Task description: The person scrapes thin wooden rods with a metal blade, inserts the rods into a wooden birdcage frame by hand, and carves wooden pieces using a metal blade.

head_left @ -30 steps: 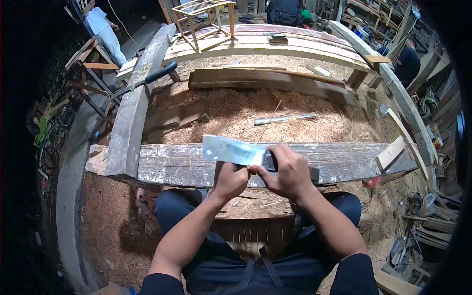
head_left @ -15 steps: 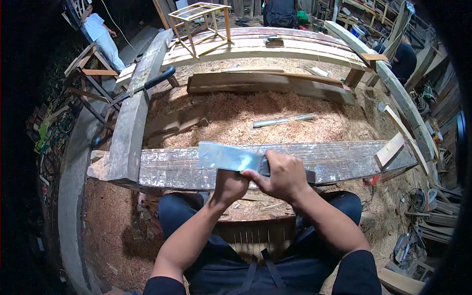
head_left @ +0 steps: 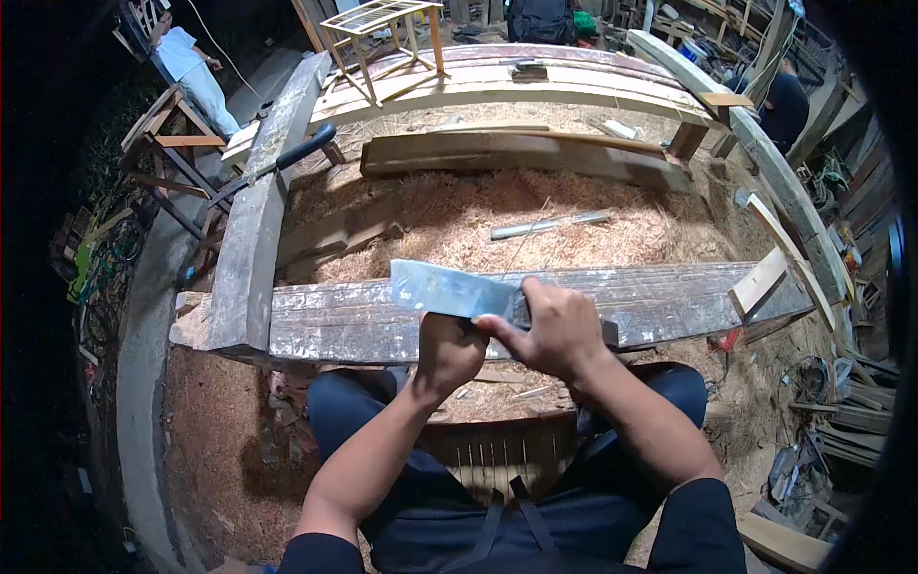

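Observation:
A broad, shiny metal blade with a dark handle is held above the thick weathered beam. My right hand is wrapped round the handle end, its thumb lying along the blade's lower edge. Just under the blade, my left hand is closed, close beside the right thumb. What the left fingers hold, if anything, is hidden by the blade and the hand. A dark bar end shows to the right of my right hand.
A black-handled saw rests on the left beam. Beyond lie a dark plank, a thin strip and shavings. A small wooden frame stands behind. One person is at the far left, another at the right.
The blade rose and tilted flat toward the camera, then dipped a little, its face now duller. Both hands shifted slightly with it and kept their closed shape. The camera view moved slightly.

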### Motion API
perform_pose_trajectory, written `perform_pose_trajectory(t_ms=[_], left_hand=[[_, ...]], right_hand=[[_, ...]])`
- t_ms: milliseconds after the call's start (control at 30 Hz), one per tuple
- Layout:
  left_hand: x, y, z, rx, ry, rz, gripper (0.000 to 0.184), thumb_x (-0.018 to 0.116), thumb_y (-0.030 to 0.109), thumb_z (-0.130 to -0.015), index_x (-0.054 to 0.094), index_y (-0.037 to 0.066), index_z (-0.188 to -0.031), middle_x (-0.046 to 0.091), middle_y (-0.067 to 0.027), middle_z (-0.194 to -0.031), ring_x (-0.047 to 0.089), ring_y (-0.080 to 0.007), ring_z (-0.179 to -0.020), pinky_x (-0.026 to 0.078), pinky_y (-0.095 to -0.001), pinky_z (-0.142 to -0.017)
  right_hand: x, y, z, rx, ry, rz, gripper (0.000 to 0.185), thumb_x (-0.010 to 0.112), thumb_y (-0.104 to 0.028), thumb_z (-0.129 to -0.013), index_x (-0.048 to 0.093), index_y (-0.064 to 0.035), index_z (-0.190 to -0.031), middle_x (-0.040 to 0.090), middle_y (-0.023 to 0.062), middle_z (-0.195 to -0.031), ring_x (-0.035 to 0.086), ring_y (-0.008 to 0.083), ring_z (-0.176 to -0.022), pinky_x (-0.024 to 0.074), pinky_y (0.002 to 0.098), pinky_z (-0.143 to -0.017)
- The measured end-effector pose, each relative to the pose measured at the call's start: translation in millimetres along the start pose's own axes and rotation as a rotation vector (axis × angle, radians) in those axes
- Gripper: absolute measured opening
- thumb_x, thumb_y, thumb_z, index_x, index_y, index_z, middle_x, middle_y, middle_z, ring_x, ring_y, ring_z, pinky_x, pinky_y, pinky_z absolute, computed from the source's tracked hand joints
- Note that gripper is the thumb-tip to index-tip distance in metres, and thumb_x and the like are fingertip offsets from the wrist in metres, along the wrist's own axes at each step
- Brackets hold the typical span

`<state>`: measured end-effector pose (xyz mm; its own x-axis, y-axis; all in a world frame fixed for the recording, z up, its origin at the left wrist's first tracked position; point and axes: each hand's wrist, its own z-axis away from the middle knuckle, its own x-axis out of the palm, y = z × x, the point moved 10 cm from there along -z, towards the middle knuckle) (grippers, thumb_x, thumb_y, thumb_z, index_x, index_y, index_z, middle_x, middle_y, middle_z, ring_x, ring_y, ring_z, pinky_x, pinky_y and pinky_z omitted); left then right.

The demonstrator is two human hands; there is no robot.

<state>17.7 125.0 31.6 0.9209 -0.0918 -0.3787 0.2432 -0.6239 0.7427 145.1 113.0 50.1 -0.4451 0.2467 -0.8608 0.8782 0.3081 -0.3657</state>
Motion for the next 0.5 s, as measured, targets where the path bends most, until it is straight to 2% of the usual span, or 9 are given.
perform_pose_trajectory(t_ms=[100,133,200,233,267,333,400,467,500], left_hand=[[4,-28,6,-0.433,-0.028,0.214,0.005,0.063,-0.001,-0.089,0.066,-0.002,-0.093,0.067,-0.0078,-0.074,0.063,-0.0154,-0.068,0.050,-0.0308,-0.062],[4,-28,6,-0.433,-0.025,0.217,0.005,0.063,-0.001,-0.089,0.066,-0.002,-0.093,0.067,-0.0078,-0.074,0.063,-0.0154,-0.068,0.050,-0.0308,-0.062],[-10,10,-6,-0.017,0.058,-0.022,0.007,0.059,-0.004,-0.090,0.065,-0.002,-0.090,0.067,-0.0071,-0.072,0.062,-0.0122,-0.066,0.049,-0.0293,-0.060],[-9,7,-4,0.010,0.094,0.019,0.008,0.059,-0.003,-0.091,0.065,-0.002,-0.087,0.066,-0.0063,-0.070,0.060,-0.0108,-0.064,0.048,-0.0285,-0.058],[-9,6,-1,0.005,0.086,0.017,0.008,0.059,-0.003,-0.091,0.065,-0.002,-0.087,0.066,-0.0063,-0.070,0.060,-0.0108,-0.064,0.048,-0.0285,-0.058],[0,-34,10,-0.443,0.016,0.199,0.004,0.063,0.000,-0.088,0.066,-0.002,-0.086,0.068,-0.0075,-0.074,0.062,-0.0154,-0.068,0.049,-0.0313,-0.061],[1,-34,7,-0.431,-0.015,0.181,0.006,0.066,0.003,-0.088,0.068,-0.003,-0.088,0.069,-0.0079,-0.076,0.063,-0.0158,-0.069,0.050,-0.0315,-0.062],[-10,-1,-3,-0.113,0.077,0.052,0.008,0.063,-0.001,-0.085,0.070,-0.002,-0.086,0.069,-0.0124,-0.070,0.064,-0.0158,-0.061,0.049,-0.0330,-0.058],[-11,3,-4,-0.101,0.054,0.015,0.008,0.062,-0.001,-0.085,0.070,-0.003,-0.085,0.069,-0.0111,-0.069,0.062,-0.0142,-0.057,0.048,-0.0325,-0.056]], right_hand=[[-5,24,-8,0.122,0.047,0.005,0.076,0.052,-0.077,-0.089,0.058,-0.0029,-0.074,0.063,0.0168,-0.057,0.068,0.0299,-0.051,0.0530,0.0420,-0.046],[-5,22,-5,0.120,0.045,0.009,0.076,0.052,-0.077,-0.089,0.058,-0.0029,-0.074,0.063,0.0168,-0.057,0.068,0.0299,-0.051,0.0530,0.0420,-0.046],[5,4,0,0.007,-0.032,0.017,0.077,0.052,-0.078,-0.088,0.058,-0.0020,-0.072,0.062,0.0171,-0.057,0.067,0.0299,-0.051,0.0526,0.0423,-0.046],[-1,-4,1,-0.040,0.018,0.011,0.078,0.052,-0.078,-0.088,0.057,-0.0019,-0.070,0.061,0.0166,-0.055,0.067,0.0302,-0.050,0.0519,0.0416,-0.045],[1,-2,1,-0.034,0.016,0.005,0.078,0.052,-0.078,-0.088,0.057,-0.0019,-0.070,0.061,0.0166,-0.055,0.067,0.0302,-0.050,0.0519,0.0416,-0.045],[-5,17,-6,0.083,0.063,0.001,0.077,0.052,-0.077,-0.089,0.057,-0.0023,-0.070,0.061,0.0170,-0.055,0.066,0.0309,-0.049,0.0516,0.0430,-0.045],[-3,21,-6,0.116,0.023,-0.013,0.078,0.049,-0.079,-0.089,0.057,-0.0036,-0.071,0.061,0.0161,-0.056,0.066,0.0292,-0.049,0.0518,0.0424,-0.045],[5,2,-1,-0.006,-0.026,0.017,0.079,0.047,-0.081,-0.088,0.057,-0.0043,-0.071,0.062,0.0152,-0.056,0.066,0.0268,-0.049,0.0518,0.0411,-0.045],[4,2,-1,-0.011,-0.016,0.009,0.081,0.045,-0.083,-0.088,0.057,-0.0046,-0.071,0.061,0.0138,-0.055,0.064,0.0245,-0.047,0.0513,0.0385,-0.044]])
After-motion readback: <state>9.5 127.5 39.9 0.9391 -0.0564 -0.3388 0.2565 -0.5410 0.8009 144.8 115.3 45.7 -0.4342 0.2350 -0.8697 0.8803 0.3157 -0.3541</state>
